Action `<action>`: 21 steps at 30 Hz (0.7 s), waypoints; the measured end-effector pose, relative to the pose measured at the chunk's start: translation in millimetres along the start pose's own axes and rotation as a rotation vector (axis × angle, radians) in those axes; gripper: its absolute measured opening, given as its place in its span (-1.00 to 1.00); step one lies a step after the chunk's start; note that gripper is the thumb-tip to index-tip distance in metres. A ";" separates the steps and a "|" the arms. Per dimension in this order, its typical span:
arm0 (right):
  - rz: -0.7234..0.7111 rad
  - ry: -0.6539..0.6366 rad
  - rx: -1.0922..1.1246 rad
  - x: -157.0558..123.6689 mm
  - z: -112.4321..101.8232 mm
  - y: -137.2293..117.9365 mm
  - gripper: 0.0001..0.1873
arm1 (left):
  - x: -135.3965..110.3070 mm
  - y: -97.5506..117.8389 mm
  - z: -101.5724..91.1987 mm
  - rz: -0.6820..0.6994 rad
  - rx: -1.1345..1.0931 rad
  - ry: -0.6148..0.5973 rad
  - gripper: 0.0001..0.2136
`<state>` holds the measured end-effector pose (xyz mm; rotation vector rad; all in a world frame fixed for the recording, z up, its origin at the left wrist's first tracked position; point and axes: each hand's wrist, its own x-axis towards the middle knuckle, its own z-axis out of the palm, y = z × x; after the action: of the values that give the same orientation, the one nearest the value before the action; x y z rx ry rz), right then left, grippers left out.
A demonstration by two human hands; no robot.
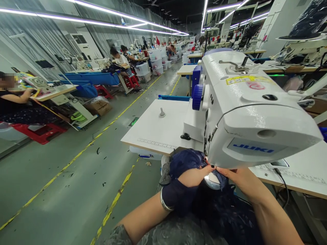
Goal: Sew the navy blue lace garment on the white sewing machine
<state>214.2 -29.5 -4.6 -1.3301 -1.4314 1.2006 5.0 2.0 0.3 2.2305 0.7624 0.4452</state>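
A bundle of dark navy, thin patterned fabric [217, 207] lies bunched under the head of a white JUKI industrial sewing machine [245, 112] and spills down over the person's lap at the near edge of the white sewing table [158, 129]. The left hand [196, 175] rests on top of the cloth with its fingertips reaching in under the front of the machine head, fingers drawn together and pressing the fabric down; a silver bangle [163, 200] circles that wrist, half wrapped in the navy cloth. The right hand [236, 177] comes in from the other side, its fingertips meeting those of the left just below the machine's face, fingers close together on the cloth; whether it pinches or only presses cannot be told, since the machine hides the tips. A small grey spool pin [161, 113] stands on the table to the left of the machine. Across the grey floor with its yellow line [76, 156], other people sit at tables, beside red plastic stools [38, 131] and white storage bins [143, 71].
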 end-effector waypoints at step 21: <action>-0.118 0.222 0.179 -13.2 4.8 41.7 -0.73 | 3.0 12.4 -3.3 -0.392 -0.072 0.416 -0.70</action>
<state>219.5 -43.7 -45.9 -1.1984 -1.1984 1.0425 10.4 -1.3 11.8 1.8765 1.3455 0.7353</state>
